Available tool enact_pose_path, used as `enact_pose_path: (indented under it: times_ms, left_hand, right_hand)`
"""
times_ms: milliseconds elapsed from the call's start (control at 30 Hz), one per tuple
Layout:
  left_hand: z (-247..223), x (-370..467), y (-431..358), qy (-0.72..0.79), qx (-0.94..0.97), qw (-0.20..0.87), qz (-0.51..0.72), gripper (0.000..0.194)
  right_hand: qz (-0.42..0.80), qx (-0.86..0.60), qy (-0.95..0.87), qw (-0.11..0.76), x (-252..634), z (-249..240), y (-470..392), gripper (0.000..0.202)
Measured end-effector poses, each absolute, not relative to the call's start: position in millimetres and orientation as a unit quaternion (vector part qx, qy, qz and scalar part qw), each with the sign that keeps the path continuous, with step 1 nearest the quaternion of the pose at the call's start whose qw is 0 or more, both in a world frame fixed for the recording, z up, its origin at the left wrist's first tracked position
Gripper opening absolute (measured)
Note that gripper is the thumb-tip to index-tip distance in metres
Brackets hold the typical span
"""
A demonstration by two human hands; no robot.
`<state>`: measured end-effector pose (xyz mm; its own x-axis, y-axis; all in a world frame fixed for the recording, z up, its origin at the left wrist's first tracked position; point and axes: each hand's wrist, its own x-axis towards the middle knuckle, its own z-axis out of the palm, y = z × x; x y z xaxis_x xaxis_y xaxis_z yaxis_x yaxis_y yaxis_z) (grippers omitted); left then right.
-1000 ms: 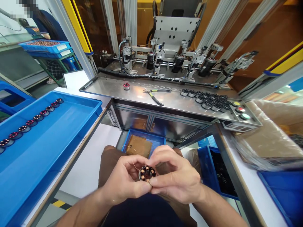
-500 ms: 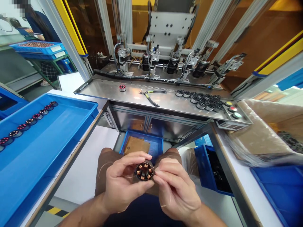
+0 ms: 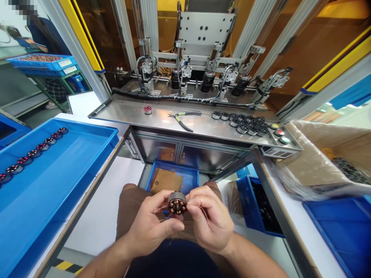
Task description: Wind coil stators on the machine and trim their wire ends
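Observation:
A motor stator point(image 3: 177, 197), a dark ring with copper windings inside, is held above my lap. My left hand point(image 3: 152, 222) grips it from the left side, the thumb stretched below the ring. Thin copper wires point(image 3: 206, 216) trail from the stator on both sides. Close against its right edge, my right hand point(image 3: 213, 222) is closed, with finger and thumb pinching a wire. The exact pinch point is partly hidden by the fingers.
On the steel bench lie cutting pliers point(image 3: 184, 120), one red-and-black stator point(image 3: 147, 110) and a cluster of dark stators point(image 3: 246, 124). A blue tray point(image 3: 72, 154) at left holds a row of stators. Control buttons point(image 3: 279, 133) and a plastic-lined carton point(image 3: 310, 154) are at right. A person point(image 3: 49, 31) stands back left.
The stator has tilted, so more of its outer grey side shows above the windings. My right hand has shifted slightly left and up, and a wire loop now shows beside its fingers.

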<state>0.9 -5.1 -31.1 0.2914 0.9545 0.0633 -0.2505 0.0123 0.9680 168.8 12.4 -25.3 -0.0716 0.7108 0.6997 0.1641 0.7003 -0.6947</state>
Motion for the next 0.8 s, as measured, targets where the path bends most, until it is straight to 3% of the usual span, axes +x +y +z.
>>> enact_pose_path:
  times_ms: [300, 433, 600, 800]
  left_hand:
    - [-39.0, 2.2, 0.3, 0.243, 0.439, 0.707, 0.498, 0.051]
    - [-41.0, -1.3, 1.1, 0.209, 0.447, 0.700, 0.517, 0.035]
    - [-38.4, -1.0, -1.3, 0.221, 0.510, 0.599, 0.576, 0.023]
    - [-35.1, 5.8, -0.9, 0.239, 0.442, 0.635, 0.587, 0.061]
  right_hand:
    - [0.210, -0.337, -0.706, 0.586, 172.8, -18.8, 12.2, 0.014]
    - [0.243, -0.353, -0.684, 0.591, 174.0, -19.9, 13.8, 0.013]
    - [0.312, -0.358, -0.653, 0.590, 173.9, -17.0, 15.6, 0.016]
    - [0.278, -0.296, -0.705, 0.582, 181.4, -15.7, 15.2, 0.010]
